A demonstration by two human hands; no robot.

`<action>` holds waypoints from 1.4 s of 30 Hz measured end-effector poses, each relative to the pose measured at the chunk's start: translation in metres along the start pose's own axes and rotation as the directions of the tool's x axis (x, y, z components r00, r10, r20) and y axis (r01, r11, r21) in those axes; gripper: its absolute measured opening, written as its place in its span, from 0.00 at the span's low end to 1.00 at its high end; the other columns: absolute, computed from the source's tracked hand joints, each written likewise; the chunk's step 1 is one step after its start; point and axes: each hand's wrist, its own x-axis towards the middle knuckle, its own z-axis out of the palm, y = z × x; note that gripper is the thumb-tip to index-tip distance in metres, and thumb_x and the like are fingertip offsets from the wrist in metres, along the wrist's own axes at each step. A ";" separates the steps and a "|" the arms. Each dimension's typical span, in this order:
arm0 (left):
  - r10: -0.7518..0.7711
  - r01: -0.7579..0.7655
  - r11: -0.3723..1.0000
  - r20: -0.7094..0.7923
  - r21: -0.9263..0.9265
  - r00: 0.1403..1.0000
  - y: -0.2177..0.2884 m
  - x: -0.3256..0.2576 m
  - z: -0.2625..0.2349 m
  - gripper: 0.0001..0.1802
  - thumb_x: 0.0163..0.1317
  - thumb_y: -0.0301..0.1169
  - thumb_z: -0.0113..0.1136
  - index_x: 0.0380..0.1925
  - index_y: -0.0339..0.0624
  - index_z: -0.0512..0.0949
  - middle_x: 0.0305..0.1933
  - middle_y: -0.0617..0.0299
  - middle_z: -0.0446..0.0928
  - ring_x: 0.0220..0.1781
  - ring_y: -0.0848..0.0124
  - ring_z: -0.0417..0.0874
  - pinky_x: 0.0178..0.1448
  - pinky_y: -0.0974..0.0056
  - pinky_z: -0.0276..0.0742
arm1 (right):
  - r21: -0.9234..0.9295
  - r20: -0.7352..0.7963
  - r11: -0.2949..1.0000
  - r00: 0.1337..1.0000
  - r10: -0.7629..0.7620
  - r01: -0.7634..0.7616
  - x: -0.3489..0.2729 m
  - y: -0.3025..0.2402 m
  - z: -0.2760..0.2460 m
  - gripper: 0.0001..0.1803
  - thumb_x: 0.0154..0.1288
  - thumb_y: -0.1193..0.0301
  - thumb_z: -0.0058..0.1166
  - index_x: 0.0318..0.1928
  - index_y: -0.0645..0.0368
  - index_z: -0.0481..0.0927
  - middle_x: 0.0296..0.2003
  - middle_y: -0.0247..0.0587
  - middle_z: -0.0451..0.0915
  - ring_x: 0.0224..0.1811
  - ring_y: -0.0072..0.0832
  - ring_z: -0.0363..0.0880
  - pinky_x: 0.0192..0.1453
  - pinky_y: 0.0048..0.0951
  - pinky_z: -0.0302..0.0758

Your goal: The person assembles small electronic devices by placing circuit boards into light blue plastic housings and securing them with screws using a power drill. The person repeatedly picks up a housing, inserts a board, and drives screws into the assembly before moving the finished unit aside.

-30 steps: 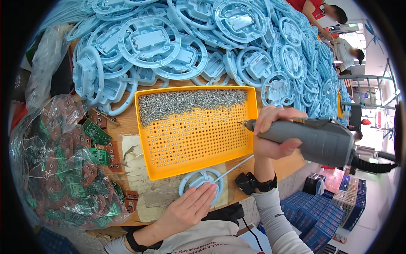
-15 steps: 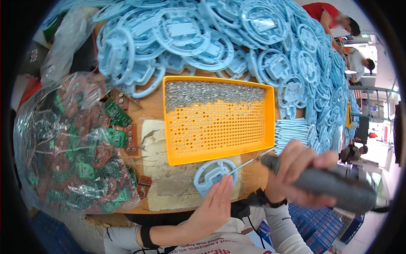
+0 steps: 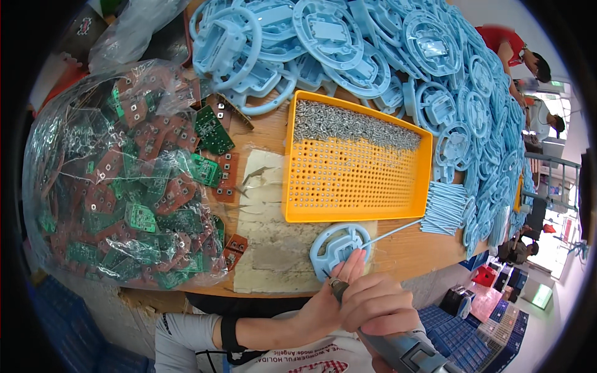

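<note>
A light-blue plastic ring-shaped part [image 3: 318, 248] lies on a worn pale board near the table's front edge. My left hand [image 3: 320, 314] reaches over its near side, with stretched fingers lying on it. A thin light-blue stick [image 3: 395, 230] runs from beside those fingertips toward the right. My right hand [image 3: 380, 303] wraps round a dark electric screwdriver [image 3: 395, 349], whose tip points at the part's near left edge, by my left fingers. It partly covers my left hand. Whether the tip touches a screw cannot be seen.
Behind the part stands a yellow tray [image 3: 348, 216] of screws, some upright in holes, others heaped. More sticks [image 3: 444, 208] lie right of it. A clear bag [image 3: 81, 180] of circuit boards fills the left. Similar blue parts [image 3: 329, 34] pile up behind. Other people work at far right.
My right hand has brought the screwdriver from the right, down and left to the blue part. The head view has shifted, so the table's things sit farther right. My left hand stays at the part.
</note>
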 end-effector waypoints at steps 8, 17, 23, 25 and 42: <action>0.044 -0.039 0.994 0.041 -0.106 0.998 -0.007 -0.005 -0.004 0.37 0.58 0.37 0.43 0.63 0.19 0.58 0.69 0.39 0.60 0.73 0.46 0.56 0.76 0.53 0.55 | -0.073 0.134 0.989 0.984 -0.118 0.129 0.011 0.012 0.004 0.27 0.64 0.49 0.56 0.33 0.64 0.68 0.18 0.44 0.75 0.15 0.33 0.74 0.20 0.29 0.71; 0.132 -0.129 0.955 0.006 0.269 0.991 -0.009 -0.006 -0.004 0.30 0.61 0.35 0.47 0.61 0.27 0.65 0.67 0.44 0.64 0.72 0.51 0.61 0.70 0.58 0.63 | -0.063 0.167 0.983 0.973 -0.161 0.173 -0.011 0.022 0.006 0.03 0.57 0.78 0.52 0.32 0.66 0.75 0.19 0.41 0.70 0.15 0.37 0.68 0.23 0.35 0.67; 0.130 -0.131 0.984 0.013 0.117 0.991 -0.009 -0.002 -0.001 0.31 0.60 0.35 0.46 0.62 0.29 0.65 0.67 0.44 0.64 0.72 0.51 0.61 0.69 0.58 0.63 | 0.183 -0.006 0.956 0.973 -0.232 0.229 0.023 0.031 0.006 0.32 0.60 0.44 0.59 0.33 0.68 0.71 0.15 0.42 0.71 0.12 0.31 0.69 0.18 0.29 0.65; 0.133 -0.134 0.990 0.031 0.050 0.991 -0.008 -0.002 0.002 0.31 0.60 0.36 0.46 0.62 0.29 0.66 0.67 0.44 0.64 0.72 0.50 0.61 0.69 0.57 0.63 | 0.164 -0.008 0.955 0.968 -0.250 0.248 0.029 0.030 0.004 0.27 0.63 0.53 0.59 0.32 0.69 0.71 0.15 0.43 0.71 0.12 0.31 0.68 0.18 0.29 0.64; 0.154 -0.172 0.920 0.079 0.352 0.985 -0.009 0.004 -0.013 0.28 0.62 0.35 0.43 0.57 0.25 0.71 0.63 0.42 0.70 0.69 0.50 0.66 0.70 0.58 0.61 | 0.316 0.067 0.934 0.978 -0.200 0.169 0.032 0.003 -0.038 0.13 0.68 0.68 0.50 0.32 0.68 0.71 0.18 0.55 0.75 0.13 0.39 0.72 0.16 0.35 0.67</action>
